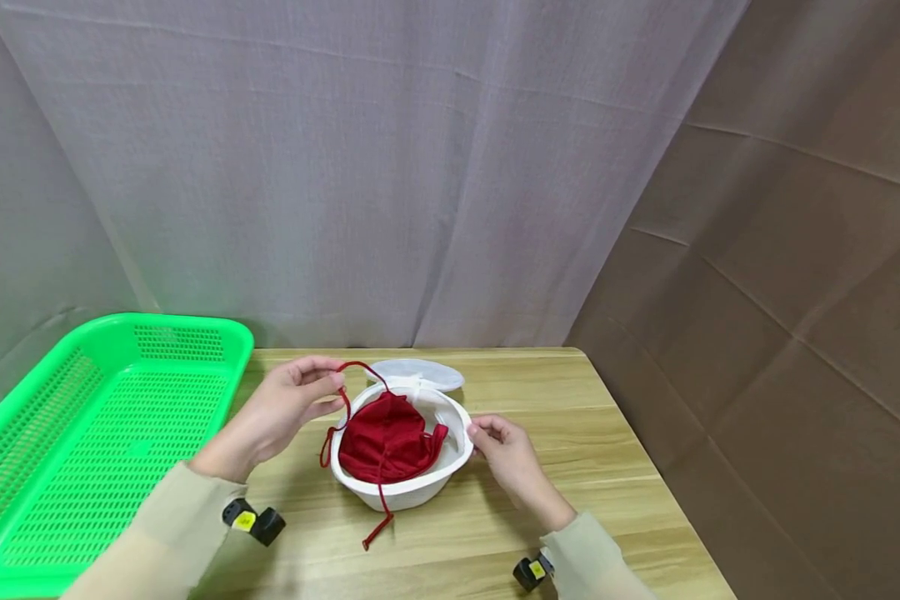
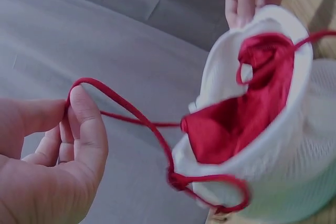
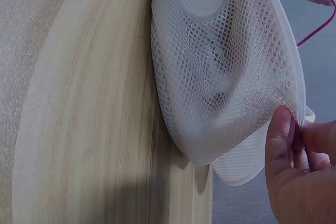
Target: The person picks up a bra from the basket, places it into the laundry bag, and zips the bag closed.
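A white mesh laundry bag (image 1: 412, 497) stands on the table with its zipped rim facing up. Inside lies a red bikini top (image 1: 386, 442) with thin string ties. My left hand (image 1: 285, 408) pinches one red string (image 2: 123, 95) between thumb and fingertips, to the left of the bag and above its rim. A knotted loop hangs from that string outside the bag, while another red tie (image 1: 382, 500) droops over the front edge. On the other side, my right hand (image 3: 302, 166) pinches the bag's rim between thumb and fingers.
The bag's round lid (image 1: 420, 372) is folded back behind the opening. A green perforated basket (image 1: 236, 350) stands to the left on the wooden table (image 1: 577, 433). Grey curtain (image 1: 307, 183) hangs behind, and brown cloth (image 1: 780, 292) covers the right side.
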`<state>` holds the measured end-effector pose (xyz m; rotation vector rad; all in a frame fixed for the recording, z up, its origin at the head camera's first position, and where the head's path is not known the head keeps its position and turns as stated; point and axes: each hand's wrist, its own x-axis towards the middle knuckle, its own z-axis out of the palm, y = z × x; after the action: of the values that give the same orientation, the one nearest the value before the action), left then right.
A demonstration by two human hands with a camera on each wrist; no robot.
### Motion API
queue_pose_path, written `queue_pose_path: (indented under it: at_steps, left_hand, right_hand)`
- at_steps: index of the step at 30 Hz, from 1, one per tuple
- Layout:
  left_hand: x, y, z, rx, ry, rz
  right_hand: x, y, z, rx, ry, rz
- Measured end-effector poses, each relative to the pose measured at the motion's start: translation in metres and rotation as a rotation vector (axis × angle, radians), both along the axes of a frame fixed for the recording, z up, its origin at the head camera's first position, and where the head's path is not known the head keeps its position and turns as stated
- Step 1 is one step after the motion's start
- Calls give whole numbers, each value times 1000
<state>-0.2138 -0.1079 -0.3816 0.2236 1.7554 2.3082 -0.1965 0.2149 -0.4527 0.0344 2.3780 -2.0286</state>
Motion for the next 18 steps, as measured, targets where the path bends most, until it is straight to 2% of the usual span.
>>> queue_pose_path:
  at_steps: [3,7,12,15,18]
  left_hand:
    - [-1,7,4,39,-23,15]
    - [-3,18,10,72,-8,8]
    - [-4,29,6,84,25,13]
    - [-4,34,0,1,73,32]
    - [-2,39,-9,-150,169,50]
  right_hand:
    - [0,0,0,-3,-5,-5]
    - [1,-1,0,1,-7,-13]
    - [1,0,0,10,-5,-12]
    - [2,0,1,19,-8,-11]
    - [2,-1,1,26,-15,-13]
